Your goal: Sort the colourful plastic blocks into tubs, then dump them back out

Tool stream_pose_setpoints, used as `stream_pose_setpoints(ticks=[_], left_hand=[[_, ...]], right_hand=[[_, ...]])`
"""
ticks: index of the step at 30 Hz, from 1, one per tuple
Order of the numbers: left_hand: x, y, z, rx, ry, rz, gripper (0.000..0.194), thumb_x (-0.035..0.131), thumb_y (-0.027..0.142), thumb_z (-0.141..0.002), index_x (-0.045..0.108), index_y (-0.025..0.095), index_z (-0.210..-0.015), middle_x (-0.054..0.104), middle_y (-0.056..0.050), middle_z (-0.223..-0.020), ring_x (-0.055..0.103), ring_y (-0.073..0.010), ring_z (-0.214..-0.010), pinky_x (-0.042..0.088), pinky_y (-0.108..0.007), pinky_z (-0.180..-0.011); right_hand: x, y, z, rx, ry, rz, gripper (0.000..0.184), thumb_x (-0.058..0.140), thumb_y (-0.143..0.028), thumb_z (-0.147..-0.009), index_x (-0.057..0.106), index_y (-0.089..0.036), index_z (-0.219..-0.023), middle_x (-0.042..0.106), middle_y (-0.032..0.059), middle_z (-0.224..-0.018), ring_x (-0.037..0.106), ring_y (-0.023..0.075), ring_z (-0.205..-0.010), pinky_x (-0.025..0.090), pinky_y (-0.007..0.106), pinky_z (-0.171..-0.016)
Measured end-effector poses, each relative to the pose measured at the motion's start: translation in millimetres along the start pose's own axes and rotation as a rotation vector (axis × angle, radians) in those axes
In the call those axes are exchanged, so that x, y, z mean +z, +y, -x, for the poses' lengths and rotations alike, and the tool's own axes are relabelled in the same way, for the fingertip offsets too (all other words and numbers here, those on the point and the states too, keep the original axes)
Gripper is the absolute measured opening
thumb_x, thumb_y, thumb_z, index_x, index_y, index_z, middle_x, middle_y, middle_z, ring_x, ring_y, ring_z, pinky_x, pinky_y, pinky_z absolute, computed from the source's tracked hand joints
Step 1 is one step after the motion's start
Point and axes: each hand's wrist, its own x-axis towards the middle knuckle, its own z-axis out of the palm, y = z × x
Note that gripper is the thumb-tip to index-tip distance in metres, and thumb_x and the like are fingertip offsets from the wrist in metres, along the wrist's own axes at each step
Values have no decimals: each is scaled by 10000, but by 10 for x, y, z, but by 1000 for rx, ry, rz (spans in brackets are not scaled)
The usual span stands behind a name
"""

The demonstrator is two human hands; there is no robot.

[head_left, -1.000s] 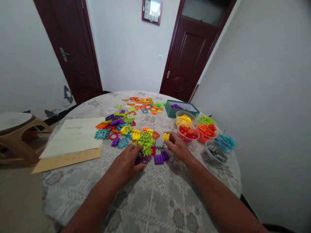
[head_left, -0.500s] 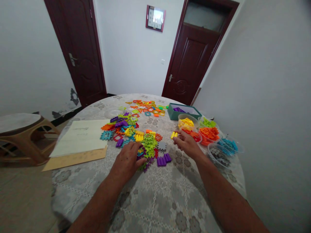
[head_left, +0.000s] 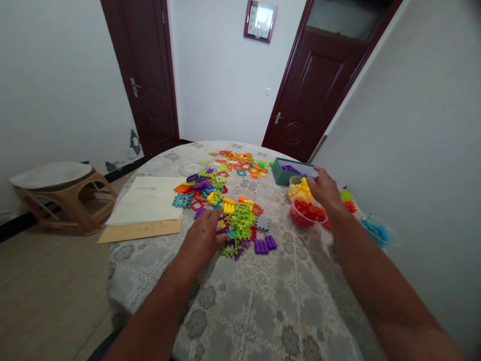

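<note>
A heap of coloured plastic building pieces (head_left: pixel 225 203) lies on a round table (head_left: pixel 263 311) with a lace-pattern cloth. My left hand (head_left: pixel 203 235) rests palm down at the near edge of the heap, fingers curled onto the green and purple pieces. My right hand (head_left: pixel 325 189) hovers over the clear bowl of yellow pieces (head_left: pixel 298 188), back of the hand up, fingers bent down and hidden. A clear bowl of red pieces (head_left: pixel 306 213) sits just in front of it. Three purple pieces (head_left: pixel 265 244) lie apart near the heap.
A teal box (head_left: pixel 291 170) holds purple pieces behind the bowls. More bowls, orange, green and blue (head_left: pixel 378 233), stand at the right edge. Paper sheets (head_left: pixel 148 200) on a brown envelope lie at left. A second scatter of pieces (head_left: pixel 240 163) lies farther back. A wooden stool (head_left: pixel 62 193) stands left.
My right hand moved from the heap, carrying a yellow piece, to above the yellow bowl. My left hand stayed on the heap. The view shifted left.
</note>
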Motion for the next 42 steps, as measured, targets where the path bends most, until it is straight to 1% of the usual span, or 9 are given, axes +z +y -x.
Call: stream_pose_setpoints(ticks=[6, 9, 12, 16, 22, 27, 33, 37, 42], left_hand=[[-17, 20, 2, -19, -12, -69, 745, 800, 184, -834, 503, 157, -1517, 598, -162, -1328, 573, -321, -1264, 458, -435, -1105], [2, -22, 16, -39, -31, -157, 680, 797, 214, -850, 558, 165, -1485, 602, -161, -1307, 585, -323, -1210, 467, -441, -1079], [12, -72, 26, -62, -55, -233, 599, 776, 237, -872, 601, 172, -1441, 603, -164, -1302, 590, -321, -1182, 479, -435, -1048], [-3, -85, 37, -82, -74, -312, 527, 753, 240, -883, 633, 173, -1391, 607, -170, -1295, 595, -329, -1163, 485, -436, -1019], [-19, -34, 44, -61, -62, -323, 495, 769, 263, -870, 661, 190, -1348, 634, -160, -1272, 599, -337, -1160, 496, -445, -998], [-8, -35, 27, -3, 8, -225, 425, 738, 231, -899, 673, 193, -1318, 671, -144, -1245, 617, -313, -1159, 504, -447, -1026], [25, -36, 15, 76, 135, 36, 335, 629, 204, -962, 666, 177, -1294, 708, -144, -1254, 655, -268, -1185, 502, -434, -1084], [-24, 47, 5, -6, 153, 303, 404, 624, 293, -968, 632, 198, -1361, 716, -138, -1301, 709, -252, -1094, 542, -420, -1012], [-83, 86, -5, -65, -21, 560, 191, 598, 327, -950, 738, 222, -1026, 771, -54, -958, 711, -203, -837, 564, -307, -766]], right_hand=[[423, -705, 958, -375, -453, -338, 328, 611, -329, -977, 713, -205, -1263, 753, 106, -1179, 715, 211, -918, 576, 361, -862], [654, -916, 1266, -509, -449, -346, 452, 614, -195, -941, 631, -212, -1393, 668, 133, -1371, 697, 223, -1099, 564, 388, -986], [815, -975, 1308, -571, -435, -264, 581, 540, -68, -906, 572, -212, -1469, 574, 135, -1507, 604, 235, -1323, 493, 388, -1126], [936, -995, 1211, -565, -481, -95, 638, 496, -43, -918, 541, -276, -1510, 509, 92, -1590, 637, 237, -1276, 528, 336, -1042], [1011, -1010, 1216, -584, -466, -84, 237, 569, -204, -985, 653, -240, -1204, 583, 104, -1437, 663, 230, -1172, 543, 319, -962], [967, -933, 1260, -620, -382, -271, 117, 565, -217, -968, 607, -225, -1077, 622, 123, -1293, 636, 236, -1158, 530, 357, -987], [801, -975, 1273, -343, -251, -559, 131, 522, -316, -985, 619, -228, -975, 675, 50, -950, 618, 199, -811, 513, 323, -780], [718, -1167, 1401, -148, -446, -817, 223, 497, -415, -1019, 618, -241, -949, 590, -30, -691, 560, 176, -637, 467, 278, -615], [725, -1373, 1570, -251, -581, -825, 244, 547, -437, -1021, 684, -236, -1006, 671, -6, -791, 608, 169, -677, 508, 277, -633]])
